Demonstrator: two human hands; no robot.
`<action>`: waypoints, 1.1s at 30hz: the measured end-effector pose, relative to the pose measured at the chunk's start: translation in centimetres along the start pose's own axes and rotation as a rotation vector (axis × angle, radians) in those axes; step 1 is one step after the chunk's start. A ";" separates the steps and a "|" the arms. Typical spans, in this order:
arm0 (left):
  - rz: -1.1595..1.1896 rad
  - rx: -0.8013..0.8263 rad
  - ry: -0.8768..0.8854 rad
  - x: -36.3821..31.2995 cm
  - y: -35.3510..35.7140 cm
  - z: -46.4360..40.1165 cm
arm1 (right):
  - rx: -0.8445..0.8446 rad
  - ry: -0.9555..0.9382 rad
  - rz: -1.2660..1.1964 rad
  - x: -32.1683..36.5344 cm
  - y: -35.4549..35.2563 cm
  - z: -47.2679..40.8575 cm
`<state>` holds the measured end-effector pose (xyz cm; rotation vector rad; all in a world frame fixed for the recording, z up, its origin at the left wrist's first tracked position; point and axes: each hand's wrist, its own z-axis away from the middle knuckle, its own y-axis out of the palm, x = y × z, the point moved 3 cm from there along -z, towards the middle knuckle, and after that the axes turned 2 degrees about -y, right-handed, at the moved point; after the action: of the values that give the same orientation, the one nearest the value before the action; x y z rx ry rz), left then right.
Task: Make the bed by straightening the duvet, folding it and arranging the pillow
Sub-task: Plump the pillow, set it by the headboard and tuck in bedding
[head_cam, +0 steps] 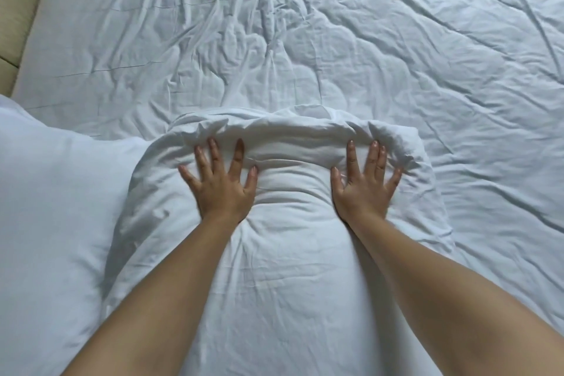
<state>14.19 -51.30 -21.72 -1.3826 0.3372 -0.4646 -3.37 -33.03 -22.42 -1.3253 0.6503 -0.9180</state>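
A white pillow (287,253) lies lengthwise in front of me on the bed, its far end bunched into folds. My left hand (221,185) presses flat on its far left part, fingers spread and straight. My right hand (364,185) presses flat on its far right part in the same way. Beyond it the white duvet (305,40) is spread over the bed, heavily wrinkled. A second white pillow (45,207) lies beside the first, at the left.
The bed's left edge (33,40) runs along a beige floor or wall strip (15,3) at the top left. The wrinkled duvet fills the whole far and right side of the view.
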 end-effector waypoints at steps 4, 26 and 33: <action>-0.009 0.012 0.013 -0.3 1.5 -0.5 | -0.007 -0.011 0.008 0.1 1.4 -0.6; 0.055 -0.240 0.028 -1.2 7.3 -2.0 | -0.380 -0.048 0.021 0.5 7.9 -1.9; 0.036 -0.176 -0.007 -1.3 4.7 -1.6 | -0.363 -0.051 -0.052 1.0 5.1 -1.9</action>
<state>12.87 -51.48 -26.63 -1.5458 0.4043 -0.4079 -3.54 -34.88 -27.59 -1.6894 0.7706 -0.8286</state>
